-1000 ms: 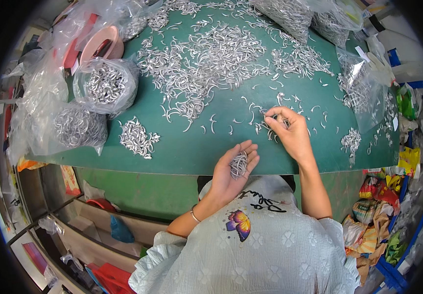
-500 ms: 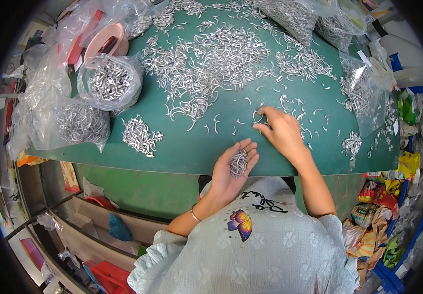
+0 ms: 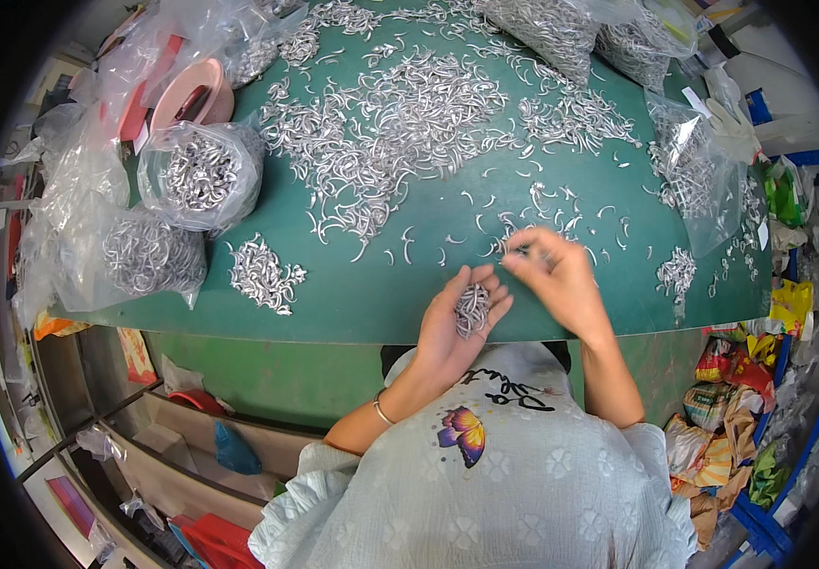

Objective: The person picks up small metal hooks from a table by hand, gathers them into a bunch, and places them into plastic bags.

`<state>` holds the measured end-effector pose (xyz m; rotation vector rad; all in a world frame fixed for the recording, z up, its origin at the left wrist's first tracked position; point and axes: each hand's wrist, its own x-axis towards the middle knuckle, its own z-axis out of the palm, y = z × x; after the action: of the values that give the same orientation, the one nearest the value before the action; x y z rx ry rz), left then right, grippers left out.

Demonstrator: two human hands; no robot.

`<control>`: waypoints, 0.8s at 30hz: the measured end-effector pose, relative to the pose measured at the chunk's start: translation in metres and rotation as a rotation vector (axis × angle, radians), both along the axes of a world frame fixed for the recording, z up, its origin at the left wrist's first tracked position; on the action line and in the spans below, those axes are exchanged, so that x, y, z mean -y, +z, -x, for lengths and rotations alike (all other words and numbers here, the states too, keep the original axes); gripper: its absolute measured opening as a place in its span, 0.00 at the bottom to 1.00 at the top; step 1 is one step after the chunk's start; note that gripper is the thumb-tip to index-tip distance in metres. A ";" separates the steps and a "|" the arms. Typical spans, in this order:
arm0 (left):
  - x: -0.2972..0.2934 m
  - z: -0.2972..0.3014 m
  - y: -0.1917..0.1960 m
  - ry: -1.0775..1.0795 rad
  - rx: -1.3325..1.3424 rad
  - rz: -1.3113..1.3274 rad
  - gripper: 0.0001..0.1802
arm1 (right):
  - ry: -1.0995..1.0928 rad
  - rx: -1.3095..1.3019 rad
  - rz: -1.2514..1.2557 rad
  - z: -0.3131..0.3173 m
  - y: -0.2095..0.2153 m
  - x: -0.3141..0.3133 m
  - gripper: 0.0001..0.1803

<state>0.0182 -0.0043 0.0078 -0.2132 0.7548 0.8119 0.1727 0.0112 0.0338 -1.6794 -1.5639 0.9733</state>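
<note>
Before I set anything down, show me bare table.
Bare green tabletop: between the small left metal pile and the left hand; also between the right wrist and small right pile. Crowded: far middle (large heap), left side (filled bags).

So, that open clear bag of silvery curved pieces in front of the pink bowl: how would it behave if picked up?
The bag would probably sag, its plastic being thin and wrinkled. It may feel heavy for its size if the shiny curved pieces inside are metal, as they look. Tilted, it could spill, since its mouth looks open.

Pieces (image 3: 428,112) on table (image 3: 353,294) (bags (image 3: 209,220) left)
</note>
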 end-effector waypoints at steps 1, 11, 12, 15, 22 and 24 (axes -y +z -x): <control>0.001 0.001 -0.005 -0.023 0.089 -0.039 0.14 | -0.087 0.116 -0.031 -0.005 0.002 -0.004 0.12; 0.007 0.008 -0.012 -0.080 0.306 -0.046 0.22 | 0.005 0.275 0.097 -0.032 -0.009 0.001 0.04; 0.008 0.008 -0.012 -0.080 0.312 -0.048 0.22 | -0.020 0.177 0.098 -0.040 -0.010 0.003 0.04; 0.011 0.010 -0.021 -0.108 0.381 -0.081 0.20 | -0.070 -0.152 0.111 -0.047 -0.011 0.007 0.04; 0.012 0.005 -0.013 -0.135 0.114 -0.043 0.16 | -0.077 -0.939 0.468 -0.038 -0.008 0.014 0.02; 0.013 0.007 -0.019 -0.130 0.173 -0.080 0.16 | -0.073 -0.974 0.470 -0.037 -0.007 0.015 0.02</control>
<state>0.0109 -0.0177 -0.0115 -0.1586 0.5661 0.6888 0.2095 -0.0035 0.0271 -1.1728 -0.6438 1.8428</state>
